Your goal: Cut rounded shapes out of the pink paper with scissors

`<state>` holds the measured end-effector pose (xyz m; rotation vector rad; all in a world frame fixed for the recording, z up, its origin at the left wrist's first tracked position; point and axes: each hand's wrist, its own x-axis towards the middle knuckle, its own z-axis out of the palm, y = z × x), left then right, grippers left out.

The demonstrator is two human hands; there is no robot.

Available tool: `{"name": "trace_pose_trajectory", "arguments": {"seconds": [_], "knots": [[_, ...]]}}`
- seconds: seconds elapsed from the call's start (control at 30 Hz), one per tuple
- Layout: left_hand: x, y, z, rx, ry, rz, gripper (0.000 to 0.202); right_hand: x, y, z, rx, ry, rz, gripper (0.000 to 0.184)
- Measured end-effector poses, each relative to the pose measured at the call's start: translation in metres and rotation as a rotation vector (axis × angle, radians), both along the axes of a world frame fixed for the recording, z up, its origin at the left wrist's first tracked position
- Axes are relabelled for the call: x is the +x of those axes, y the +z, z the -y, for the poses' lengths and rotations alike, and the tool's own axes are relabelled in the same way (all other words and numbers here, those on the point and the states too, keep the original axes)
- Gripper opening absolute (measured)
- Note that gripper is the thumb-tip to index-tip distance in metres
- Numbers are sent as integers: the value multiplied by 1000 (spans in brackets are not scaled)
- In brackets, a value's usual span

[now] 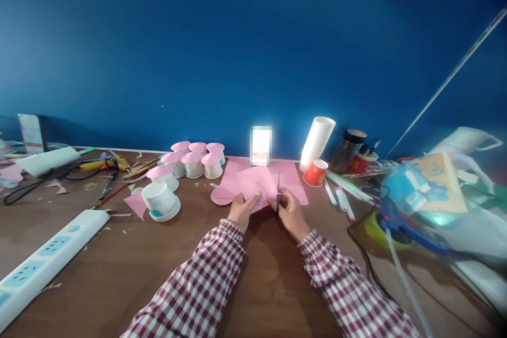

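My left hand (243, 210) pinches the near edge of a piece of pink paper (253, 182), thumb on top. In my right hand (292, 214) is a pair of scissors (278, 182), its dark blades pointing away from me beside the paper's right part. Whether the blades touch that paper I cannot tell. Beneath it lies a larger pink sheet (293, 174). A rounded pink piece (220, 195) rests left of my left hand. To the left stand several white paper cups (194, 168) topped with pink discs. Nearer me, another white paper cup (158, 198) sits on a white round base.
Right of the sheet are a stack of white cups (319, 140), a red paper cup (316, 173) and markers (345, 203). A blue glue gun (412, 232) and its cord lie farther right. A power strip (47, 251) occupies the left; a blue wall (237, 53) rises behind.
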<state>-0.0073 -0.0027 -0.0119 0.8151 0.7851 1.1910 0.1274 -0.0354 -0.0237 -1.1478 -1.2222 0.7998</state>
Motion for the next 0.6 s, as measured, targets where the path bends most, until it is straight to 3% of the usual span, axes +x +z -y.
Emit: {"name": "trace_pose_trajectory", "arguments": {"seconds": [0.37, 0.6], "knots": [[0, -14, -5, 54, -2, -141, 34, 0, -1, -4, -26, -110, -161, 38], [2, -6, -3, -36, 95, -55, 34, -2, 3, -3, -50, -93, -182, 39]]}}
